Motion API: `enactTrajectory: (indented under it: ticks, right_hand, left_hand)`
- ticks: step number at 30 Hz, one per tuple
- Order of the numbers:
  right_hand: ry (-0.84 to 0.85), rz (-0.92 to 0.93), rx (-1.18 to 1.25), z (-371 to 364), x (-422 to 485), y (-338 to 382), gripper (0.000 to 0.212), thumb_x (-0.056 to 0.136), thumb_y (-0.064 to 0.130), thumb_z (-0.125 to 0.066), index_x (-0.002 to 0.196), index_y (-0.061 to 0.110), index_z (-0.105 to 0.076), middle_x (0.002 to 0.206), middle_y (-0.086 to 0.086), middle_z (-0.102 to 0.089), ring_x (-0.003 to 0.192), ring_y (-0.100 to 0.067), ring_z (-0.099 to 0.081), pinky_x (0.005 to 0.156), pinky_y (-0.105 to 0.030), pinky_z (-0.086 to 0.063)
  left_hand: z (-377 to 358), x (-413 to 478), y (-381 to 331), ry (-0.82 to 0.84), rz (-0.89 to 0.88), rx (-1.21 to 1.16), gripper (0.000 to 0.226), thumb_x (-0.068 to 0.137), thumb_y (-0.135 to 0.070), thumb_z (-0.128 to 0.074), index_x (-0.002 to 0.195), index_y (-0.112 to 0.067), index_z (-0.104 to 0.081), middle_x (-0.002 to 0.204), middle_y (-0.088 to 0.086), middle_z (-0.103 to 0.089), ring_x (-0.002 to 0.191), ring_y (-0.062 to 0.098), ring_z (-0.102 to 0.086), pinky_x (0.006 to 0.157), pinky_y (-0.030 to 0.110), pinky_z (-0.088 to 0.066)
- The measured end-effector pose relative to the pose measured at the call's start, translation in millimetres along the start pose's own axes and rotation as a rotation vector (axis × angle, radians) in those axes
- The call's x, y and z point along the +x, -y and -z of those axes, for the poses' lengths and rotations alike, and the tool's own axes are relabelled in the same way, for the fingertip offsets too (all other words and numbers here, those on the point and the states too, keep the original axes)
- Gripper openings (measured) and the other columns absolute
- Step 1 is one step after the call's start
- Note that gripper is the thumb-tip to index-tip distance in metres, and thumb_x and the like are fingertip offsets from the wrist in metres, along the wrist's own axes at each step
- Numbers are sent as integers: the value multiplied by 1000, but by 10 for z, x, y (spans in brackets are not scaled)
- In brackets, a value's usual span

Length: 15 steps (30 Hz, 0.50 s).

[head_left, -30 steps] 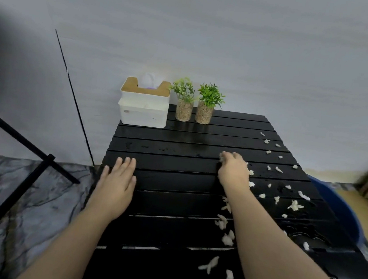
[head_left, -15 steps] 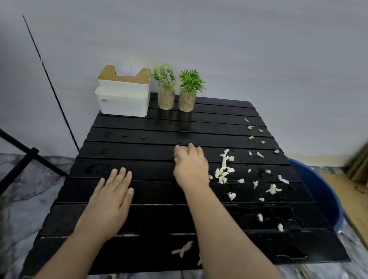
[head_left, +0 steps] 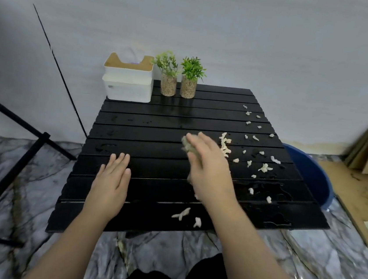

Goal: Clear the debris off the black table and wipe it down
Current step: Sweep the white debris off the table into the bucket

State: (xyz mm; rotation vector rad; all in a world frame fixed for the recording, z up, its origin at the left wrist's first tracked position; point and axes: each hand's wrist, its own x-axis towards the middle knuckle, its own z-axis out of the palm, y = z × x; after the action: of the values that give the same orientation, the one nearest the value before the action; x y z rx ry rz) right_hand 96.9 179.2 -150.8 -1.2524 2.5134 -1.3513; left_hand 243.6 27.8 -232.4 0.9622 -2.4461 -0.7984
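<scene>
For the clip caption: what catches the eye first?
White scraps litter the right half of the black table, thickest beside the right hand, which grips a greyish rag mid-table. The left hand lies flat on the table's left, and a blue tub sits past the right edge.

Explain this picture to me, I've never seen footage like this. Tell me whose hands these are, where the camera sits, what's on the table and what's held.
No machine: a person wears one camera on the head, looking down at their own arms. The left hand lies flat on the black table. The right hand holds a greyish wad, probably a cloth; it is blurred. White scraps lie scattered over the table's right side and near edge. At the far end stand a white tissue box and two potted plants. A blue basin sits on the floor to the right.
</scene>
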Motion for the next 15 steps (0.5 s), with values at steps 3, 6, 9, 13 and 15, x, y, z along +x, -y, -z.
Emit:
enactTrajectory:
  ticks: [3, 6, 9, 13, 15]
  right_hand:
    - [21, 50, 87, 68, -522, 89, 39, 93, 14, -50, 131, 27, -51, 141, 5, -43, 130, -8, -35, 108, -19, -26]
    - [152, 110, 39, -61, -808, 51, 39, 92, 11, -52, 130, 21, -53, 139, -4, -47, 130, -15, -39, 111, -25, -28]
    - [340, 175, -106, -396, -966, 37, 39, 91, 10, -50, 129, 16, -53, 139, -14, -47, 132, -27, -39, 113, -39, -27]
    - [318, 231, -336, -736, -997, 13, 36, 88, 25, -53, 124, 20, -57, 134, -15, -54, 130, -35, -42, 110, -54, -26]
    - [293, 255, -375, -749, -987, -36, 35, 87, 31, -54, 122, 26, -56, 133, -12, -55, 128, -34, -45, 107, -53, -30]
  left_hand:
    - [36, -234, -73, -33, 32, -77, 47, 98, -31, -25, 142, -17, -27, 152, -3, -24, 135, -3, -4, 112, 22, 2]
    - [1, -360, -120, 36, 32, -25, 47, 98, -29, -25, 143, -15, -26, 153, 0, -23, 139, 4, -5, 114, 26, 1]
    - [-16, -394, -114, 41, 72, -16, 46, 98, -26, -25, 142, -13, -27, 153, 4, -24, 143, 12, -7, 116, 30, -1]
    - [-17, -377, -70, 46, 90, -6, 45, 98, -25, -25, 142, -12, -26, 153, 4, -24, 143, 12, -7, 117, 32, -1]
    - [-22, -367, -55, 58, 81, 38, 46, 98, -26, -24, 142, -13, -26, 153, 3, -24, 143, 12, -6, 117, 31, -1]
